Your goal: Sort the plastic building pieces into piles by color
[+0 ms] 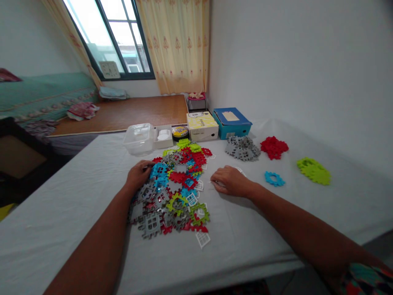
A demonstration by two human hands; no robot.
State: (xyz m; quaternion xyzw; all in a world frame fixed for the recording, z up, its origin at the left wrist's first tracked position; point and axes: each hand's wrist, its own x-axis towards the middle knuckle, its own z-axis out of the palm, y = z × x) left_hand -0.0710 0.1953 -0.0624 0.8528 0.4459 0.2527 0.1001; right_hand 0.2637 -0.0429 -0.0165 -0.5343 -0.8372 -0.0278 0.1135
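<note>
A heap of interlocking plastic building pieces (174,187) in grey, red, blue and lime green lies on the white-covered table. My left hand (138,176) rests against the heap's left edge, its fingers curled together beside the blue pieces (159,170); what they grip is hidden. To the right of the heap, my right hand (229,180) is closed in a pinch low over the cloth. A thin white edge shows at its fingertips, seemingly a white window piece. Other white window pieces (202,239) lie along the heap's right side.
Sorted by colour on the right are a grey stack (242,148), a red stack (274,147), a blue piece (274,179) and a lime green stack (313,171). Behind the heap stand a clear plastic tub (138,138), a yellow-and-white box (202,126) and a blue box (231,123).
</note>
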